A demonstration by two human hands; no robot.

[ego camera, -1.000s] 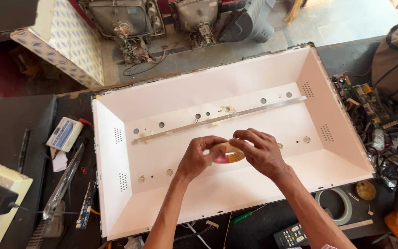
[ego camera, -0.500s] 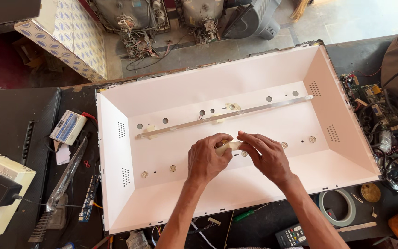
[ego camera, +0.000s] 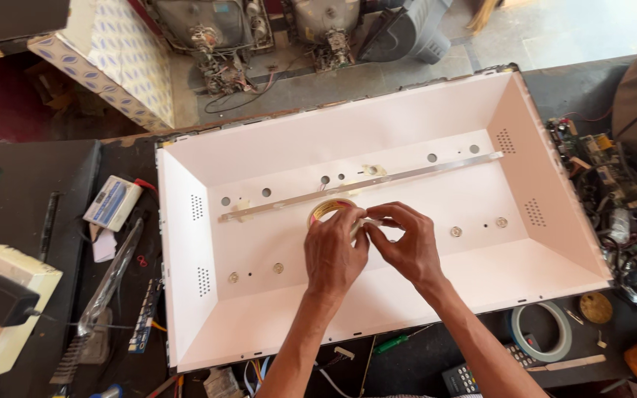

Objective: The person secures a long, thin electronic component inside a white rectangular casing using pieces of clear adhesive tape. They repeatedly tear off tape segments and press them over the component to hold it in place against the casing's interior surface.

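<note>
Tape roll held over the white panel tray

Above the white tray [ego camera: 186, 295], its metal strip [ego camera: 363, 184] running 8 to 2 o'clock, your left hand [ego camera: 335, 254] grips the tape roll [ego camera: 331, 210] at 12 o'clock; your right hand [ego camera: 405, 243] pinches its free end.

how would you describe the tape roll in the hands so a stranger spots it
Find the big white tray-like panel filling the bench. At its middle, just below the long metal strip, both hands grip a small yellowish tape roll. The other roll is larger, whitish and lies off the panel.
</note>
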